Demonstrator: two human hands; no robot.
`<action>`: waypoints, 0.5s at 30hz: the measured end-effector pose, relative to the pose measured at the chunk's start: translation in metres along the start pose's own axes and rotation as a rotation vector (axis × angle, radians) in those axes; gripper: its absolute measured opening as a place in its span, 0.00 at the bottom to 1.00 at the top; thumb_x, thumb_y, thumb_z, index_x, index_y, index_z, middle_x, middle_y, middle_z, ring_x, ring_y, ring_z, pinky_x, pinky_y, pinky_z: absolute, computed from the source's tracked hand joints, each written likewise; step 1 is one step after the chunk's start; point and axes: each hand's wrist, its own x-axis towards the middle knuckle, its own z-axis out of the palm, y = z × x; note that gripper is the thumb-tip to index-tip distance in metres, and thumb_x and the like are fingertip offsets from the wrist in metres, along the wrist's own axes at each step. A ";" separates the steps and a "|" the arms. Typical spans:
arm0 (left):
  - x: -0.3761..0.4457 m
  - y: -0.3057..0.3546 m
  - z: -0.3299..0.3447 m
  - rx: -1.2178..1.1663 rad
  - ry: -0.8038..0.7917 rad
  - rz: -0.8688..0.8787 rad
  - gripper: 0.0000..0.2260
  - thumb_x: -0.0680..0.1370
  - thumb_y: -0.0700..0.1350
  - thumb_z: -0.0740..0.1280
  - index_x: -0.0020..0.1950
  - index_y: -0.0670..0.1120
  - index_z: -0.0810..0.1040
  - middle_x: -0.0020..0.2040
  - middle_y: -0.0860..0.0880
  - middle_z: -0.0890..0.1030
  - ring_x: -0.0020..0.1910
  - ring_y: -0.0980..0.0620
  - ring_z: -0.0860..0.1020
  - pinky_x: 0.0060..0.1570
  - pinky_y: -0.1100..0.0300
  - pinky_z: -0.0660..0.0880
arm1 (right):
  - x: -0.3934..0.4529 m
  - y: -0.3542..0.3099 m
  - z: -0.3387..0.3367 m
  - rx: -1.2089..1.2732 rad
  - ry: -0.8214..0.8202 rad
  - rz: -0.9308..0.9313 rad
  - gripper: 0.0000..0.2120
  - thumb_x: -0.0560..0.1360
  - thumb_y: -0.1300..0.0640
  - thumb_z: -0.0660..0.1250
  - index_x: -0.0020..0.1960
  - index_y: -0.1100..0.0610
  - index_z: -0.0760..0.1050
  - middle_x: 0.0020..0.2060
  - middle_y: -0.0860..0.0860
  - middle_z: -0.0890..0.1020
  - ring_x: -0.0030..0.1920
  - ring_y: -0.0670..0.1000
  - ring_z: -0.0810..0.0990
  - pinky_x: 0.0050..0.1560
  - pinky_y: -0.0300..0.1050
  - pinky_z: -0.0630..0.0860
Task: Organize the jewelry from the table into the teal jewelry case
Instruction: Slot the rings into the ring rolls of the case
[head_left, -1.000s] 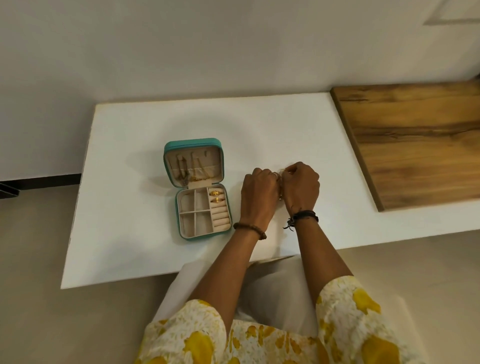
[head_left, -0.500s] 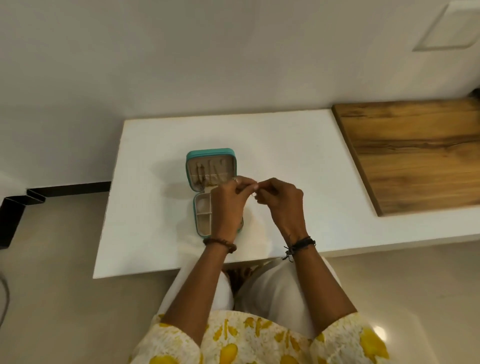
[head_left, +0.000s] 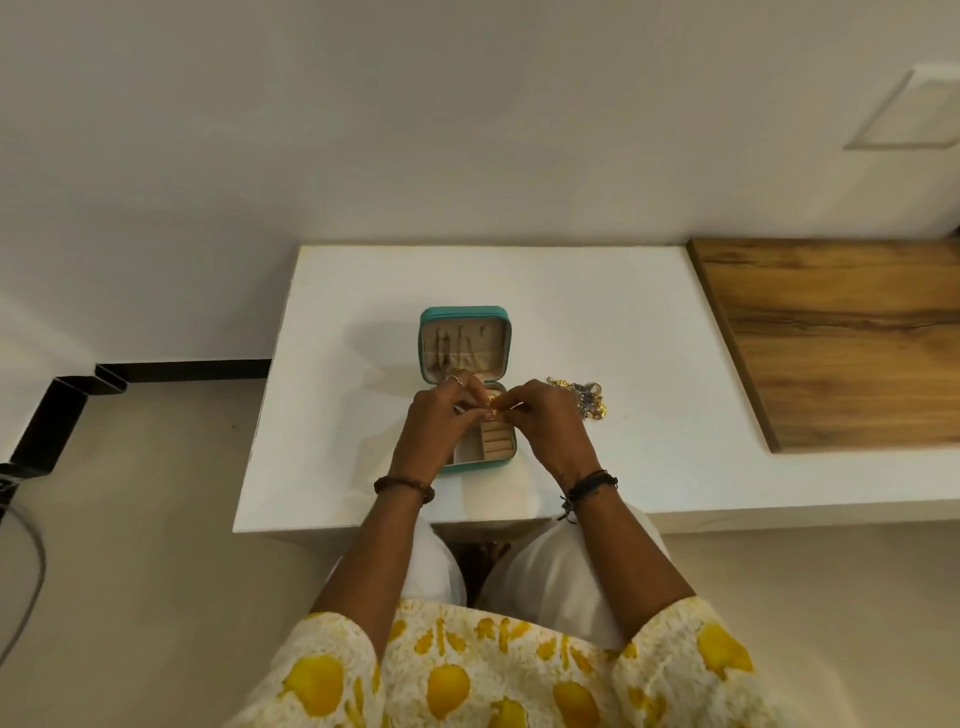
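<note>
The teal jewelry case (head_left: 464, 313) lies open on the white table (head_left: 649, 374), lid up, with chains hanging inside the lid. My left hand (head_left: 441, 426) and my right hand (head_left: 545, 423) meet over the case's lower tray, fingertips pinched together on a small gold jewelry piece (head_left: 492, 407). The ring rolls of the tray (head_left: 496, 442) show below my fingers. A small pile of gold and purple jewelry (head_left: 584, 397) lies on the table just right of my right hand.
A wooden board (head_left: 841, 338) covers the table's right part. The wall runs behind the table. A black frame (head_left: 57, 410) stands on the floor at left. My knees sit under the table's front edge.
Both hands have moved left from the jewelry pile to above the case, carrying a small gold piece. The pile, hidden by my hands before, now shows. The camera has shifted.
</note>
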 end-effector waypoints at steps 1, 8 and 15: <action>0.000 -0.001 0.000 0.025 -0.011 0.004 0.07 0.70 0.41 0.72 0.46 0.43 0.77 0.45 0.43 0.84 0.45 0.49 0.81 0.47 0.61 0.76 | 0.001 0.001 0.001 -0.033 -0.011 -0.013 0.08 0.75 0.61 0.66 0.52 0.59 0.82 0.50 0.57 0.83 0.48 0.54 0.80 0.50 0.41 0.74; 0.000 -0.005 -0.003 0.103 -0.060 0.006 0.08 0.72 0.41 0.71 0.50 0.42 0.78 0.46 0.43 0.83 0.47 0.47 0.81 0.48 0.59 0.76 | 0.001 0.003 0.005 -0.126 -0.042 -0.033 0.08 0.75 0.59 0.67 0.51 0.55 0.82 0.48 0.55 0.84 0.45 0.52 0.80 0.47 0.43 0.75; -0.003 -0.003 -0.003 0.151 -0.108 0.024 0.08 0.73 0.42 0.69 0.51 0.44 0.78 0.48 0.44 0.83 0.48 0.49 0.80 0.50 0.59 0.76 | -0.002 0.003 0.006 -0.183 -0.078 -0.035 0.09 0.76 0.59 0.65 0.52 0.55 0.82 0.49 0.55 0.83 0.47 0.54 0.80 0.49 0.46 0.76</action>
